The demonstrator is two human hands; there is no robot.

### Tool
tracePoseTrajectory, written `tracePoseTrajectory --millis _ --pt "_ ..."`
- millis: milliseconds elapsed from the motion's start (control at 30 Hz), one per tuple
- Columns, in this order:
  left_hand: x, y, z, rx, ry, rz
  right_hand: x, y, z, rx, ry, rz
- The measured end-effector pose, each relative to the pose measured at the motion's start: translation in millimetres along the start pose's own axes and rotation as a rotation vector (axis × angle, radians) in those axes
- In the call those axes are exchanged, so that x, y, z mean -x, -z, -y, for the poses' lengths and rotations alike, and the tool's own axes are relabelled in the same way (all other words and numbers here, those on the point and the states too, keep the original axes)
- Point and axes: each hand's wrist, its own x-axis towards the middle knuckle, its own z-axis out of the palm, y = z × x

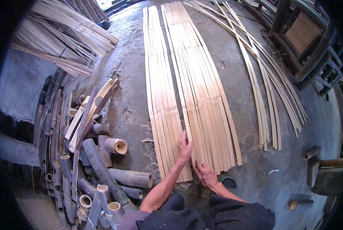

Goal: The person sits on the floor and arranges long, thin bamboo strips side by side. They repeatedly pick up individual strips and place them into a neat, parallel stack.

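Bamboo strips [194, 99]: we press them flat, left hand [185, 147] and right hand [206, 174] open, gripping nothing.
Risk: splinters; strips overlapping beside hands.

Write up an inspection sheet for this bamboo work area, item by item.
Surface: grey concrete floor, dusty, with loose fibres.
Job's things: flat bamboo strips laid side by side lengthwise.
Clutter: cut bamboo tubes heaped at left; thin curved strips at right; bundled strips upper left.
Grippers: left hand and right hand both rest flat on the strips' near ends.
Cables: nothing seen.
Surroundings: dark wooden frame upper right.
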Motion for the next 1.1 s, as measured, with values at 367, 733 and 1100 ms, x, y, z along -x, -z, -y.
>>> tracePoseTrajectory --millis 367,733,1100 --pt "-6 27 -31 -0.048 0.032 0.195 2 -25 -3 -0.108 -0.109 0.179" --pt "-5 15 -31 -0.097 -0.118 0.138 2 -17 -3 -0.137 -0.145 0.176" --pt "-13 6 -22 0.008 -0.220 0.017 -1 -13 -10 -0.135 -0.086 0.191"
